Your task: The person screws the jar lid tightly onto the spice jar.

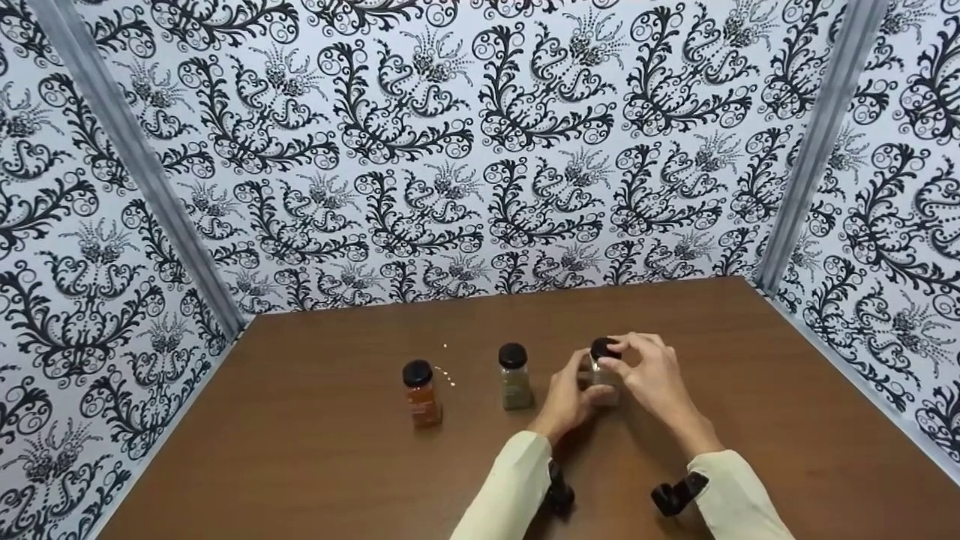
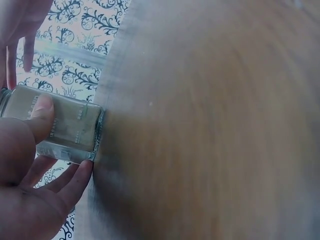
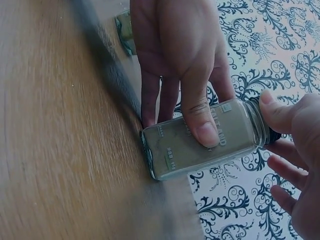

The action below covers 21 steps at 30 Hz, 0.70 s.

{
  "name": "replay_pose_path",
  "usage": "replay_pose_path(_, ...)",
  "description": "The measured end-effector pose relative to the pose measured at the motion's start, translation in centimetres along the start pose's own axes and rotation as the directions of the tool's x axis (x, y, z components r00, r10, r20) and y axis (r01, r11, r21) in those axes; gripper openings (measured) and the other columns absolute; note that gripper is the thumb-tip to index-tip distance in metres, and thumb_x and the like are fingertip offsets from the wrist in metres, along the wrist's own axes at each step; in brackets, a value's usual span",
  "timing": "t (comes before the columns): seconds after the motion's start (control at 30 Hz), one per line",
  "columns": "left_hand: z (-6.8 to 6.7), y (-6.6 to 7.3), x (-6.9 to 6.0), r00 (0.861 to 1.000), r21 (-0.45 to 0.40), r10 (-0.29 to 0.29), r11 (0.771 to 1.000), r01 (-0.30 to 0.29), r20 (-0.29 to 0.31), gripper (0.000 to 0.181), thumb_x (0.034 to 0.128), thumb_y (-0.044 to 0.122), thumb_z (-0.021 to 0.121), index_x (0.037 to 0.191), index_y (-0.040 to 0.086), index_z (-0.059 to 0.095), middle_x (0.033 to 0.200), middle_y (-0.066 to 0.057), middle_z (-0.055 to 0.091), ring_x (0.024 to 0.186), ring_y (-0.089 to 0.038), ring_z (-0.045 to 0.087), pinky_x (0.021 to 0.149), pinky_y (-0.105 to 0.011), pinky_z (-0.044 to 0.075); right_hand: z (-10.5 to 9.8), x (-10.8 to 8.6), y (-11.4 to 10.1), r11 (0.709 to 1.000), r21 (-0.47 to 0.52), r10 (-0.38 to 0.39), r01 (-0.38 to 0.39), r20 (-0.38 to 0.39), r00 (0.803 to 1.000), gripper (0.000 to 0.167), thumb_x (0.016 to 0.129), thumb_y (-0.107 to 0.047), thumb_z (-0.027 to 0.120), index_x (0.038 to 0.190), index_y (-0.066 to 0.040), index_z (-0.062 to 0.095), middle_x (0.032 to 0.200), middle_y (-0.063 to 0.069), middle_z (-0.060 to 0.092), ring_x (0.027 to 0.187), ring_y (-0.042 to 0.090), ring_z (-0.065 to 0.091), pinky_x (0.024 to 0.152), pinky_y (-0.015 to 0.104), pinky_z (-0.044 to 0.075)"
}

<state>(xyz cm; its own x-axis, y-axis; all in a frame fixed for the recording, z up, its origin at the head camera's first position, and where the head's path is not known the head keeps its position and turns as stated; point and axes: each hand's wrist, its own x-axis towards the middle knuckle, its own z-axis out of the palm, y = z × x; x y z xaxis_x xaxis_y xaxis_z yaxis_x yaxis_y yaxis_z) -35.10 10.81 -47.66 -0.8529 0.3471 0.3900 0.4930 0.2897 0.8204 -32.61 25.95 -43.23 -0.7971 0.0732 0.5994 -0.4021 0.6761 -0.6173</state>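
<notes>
A clear glass spice jar [image 3: 172, 147] of grey-brown powder, with white lettering, stands at the right of the group on the table. My left hand [image 1: 566, 401] grips its body, thumb laid across the label in both wrist views. At the top, my right hand [image 1: 656, 382] pinches the black cap [image 1: 603, 347] between thumb and fingers. The cap sits on the jar's neck. Left of the hands stands a spice jar with green contents [image 1: 516, 390], and farther left one with orange-red contents [image 1: 424, 405]; both have black caps on.
The brown wooden table [image 1: 315, 405] is bounded by black-and-white patterned walls [image 1: 420, 150] at the back and sides. Small white specks [image 1: 445, 373] show on the table near the orange-red jar. Both wrists carry black camera mounts [image 1: 679, 495].
</notes>
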Motion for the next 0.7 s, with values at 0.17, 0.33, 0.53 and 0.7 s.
replay_pose_path(0.17,-0.04,0.29,-0.07,1.000,0.000,-0.018,1.000,0.018,0.006,0.050,0.0902,0.017,0.074,0.135,0.011,0.053,0.121,-0.015,0.070,0.109,-0.025,0.071,0.092,-0.037,0.058,0.05,0.01,-0.01,1.000,0.028,0.009,-0.009,-0.007,1.000,0.021,0.078,-0.012,0.085,0.092,-0.004,0.072,0.107,0.018,0.074,0.108,0.038,0.061,0.097,0.054,0.042)
replay_pose_path(0.33,-0.04,0.40,-0.14,1.000,0.000,0.005,1.000,-0.005,0.000,0.049,0.0895,0.016,0.074,0.134,0.010,0.054,0.119,-0.018,0.070,0.109,-0.029,0.071,0.091,-0.039,0.059,0.18,-0.01,0.05,0.999,0.034,0.003,-0.002,-0.016,1.000,0.024,0.076,-0.011,0.086,0.092,-0.004,0.071,0.104,0.016,0.074,0.104,0.036,0.060,0.093,0.050,0.042)
replay_pose_path(0.53,-0.08,0.38,-0.22,1.000,0.031,-0.012,0.999,0.011,0.018,0.049,0.0904,0.014,0.073,0.135,0.011,0.052,0.125,-0.017,0.069,0.112,-0.029,0.070,0.091,-0.038,0.059,0.47,-0.18,0.02,0.999,0.028,-0.018,0.019,-0.049,0.999,0.027,0.072,-0.011,0.088,0.090,-0.003,0.070,0.101,0.014,0.073,0.100,0.036,0.061,0.091,0.051,0.044)
replay_pose_path(0.7,-0.07,0.24,-0.06,0.999,0.033,-0.032,0.999,0.031,0.019,0.050,0.0905,0.014,0.073,0.136,0.012,0.052,0.126,-0.015,0.069,0.113,-0.028,0.070,0.091,-0.037,0.059,0.77,-0.29,-0.12,0.995,0.095,0.040,-0.034,-0.066,0.997,0.028,0.071,-0.010,0.089,0.090,-0.003,0.070,0.107,0.013,0.070,0.105,0.031,0.064,0.094,0.030,0.046)
